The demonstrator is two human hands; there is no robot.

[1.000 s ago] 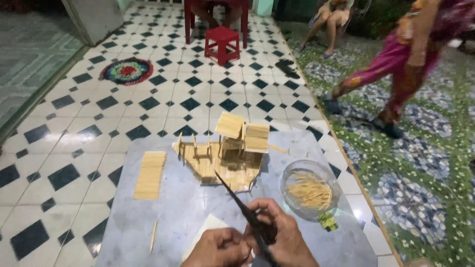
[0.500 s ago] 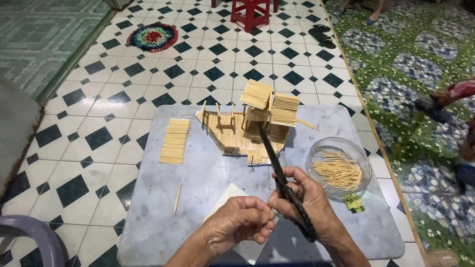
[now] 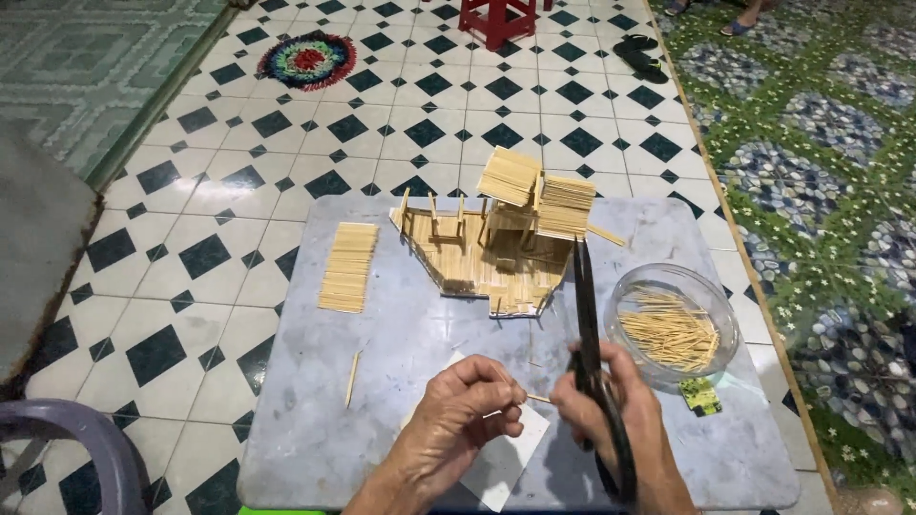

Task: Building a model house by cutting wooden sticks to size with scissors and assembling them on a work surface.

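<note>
My left hand [image 3: 458,420] pinches a thin wooden toothpick [image 3: 536,398] that points right toward my right hand [image 3: 611,415]. My right hand grips black scissors [image 3: 587,324], blades shut and pointing up and away toward a small house model built of toothpicks [image 3: 510,234]. The model stands on a flat wooden base at the far middle of a grey marble table [image 3: 382,343]. A white paper sheet [image 3: 510,463] lies under my hands.
A flat panel of glued toothpicks [image 3: 348,267] lies at the table's left. A clear glass bowl of loose toothpicks [image 3: 673,324] sits at right, a small green-yellow packet [image 3: 701,394] beside it. One stick [image 3: 353,378] lies loose. A purple chair arm [image 3: 76,448] and a red stool [image 3: 496,17] stand on the tiled floor.
The view tilted down and a walking person left the frame. My right hand swung the scissors from leaning left to nearly upright. My left hand now shows a toothpick held out.
</note>
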